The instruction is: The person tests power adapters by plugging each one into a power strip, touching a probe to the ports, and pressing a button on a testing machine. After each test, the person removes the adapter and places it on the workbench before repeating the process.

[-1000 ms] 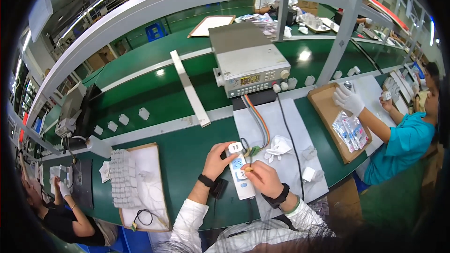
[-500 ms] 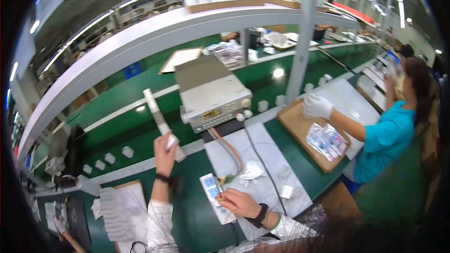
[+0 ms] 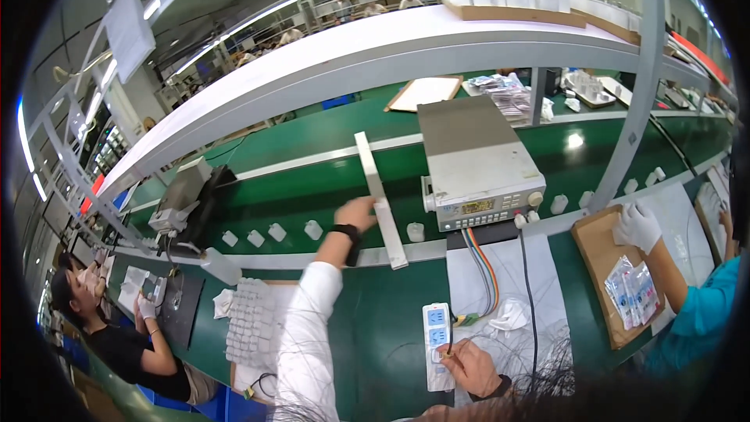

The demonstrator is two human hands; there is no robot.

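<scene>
My left hand [image 3: 358,213] reaches forward over the green belt, beside the left edge of a long white bar [image 3: 378,197] lying across the belt. Its fingers are blurred; whether they touch the bar I cannot tell. Just right of the bar stands a small white adapter-like block [image 3: 416,231]. Lower down, my right hand [image 3: 473,367] pinches a small brownish plug [image 3: 445,351] on a black lead, over the white power strip [image 3: 437,317]. A yellow-green connector [image 3: 466,319] lies beside the strip, joined to coloured wires.
A grey bench instrument [image 3: 484,180] stands behind the strip. Several white blocks [image 3: 276,231] line the belt at left; more lie stacked on a tray [image 3: 254,320]. A co-worker's gloved hand [image 3: 639,227] is over a cardboard tray [image 3: 598,266]; another person [image 3: 117,336] sits left.
My left hand has let go of a white block, now standing right of the bar, and moved to the bar's left side. My right hand keeps its pinch near the strip. The view has turned left.
</scene>
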